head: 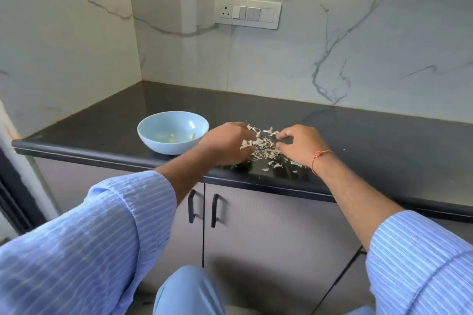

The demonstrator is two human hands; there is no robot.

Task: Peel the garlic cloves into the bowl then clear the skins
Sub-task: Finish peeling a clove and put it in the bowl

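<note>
A pale blue bowl (173,132) stands on the black counter (371,140) and holds a few peeled garlic cloves. Just right of it lies a heap of white garlic skins (263,145), with loose flakes scattered toward the counter's front edge. My left hand (225,144) rests at the heap's left side with curled fingers touching the skins. My right hand (300,144) sits at the heap's right side, its fingers bent down into the skins. Whether either hand holds skins is hidden by the fingers.
Marble walls close the counter at the back and left, with a switch panel (247,12) on the back wall. Below the counter's front edge are cabinet doors with two black handles (203,209). The counter stretches on to the right.
</note>
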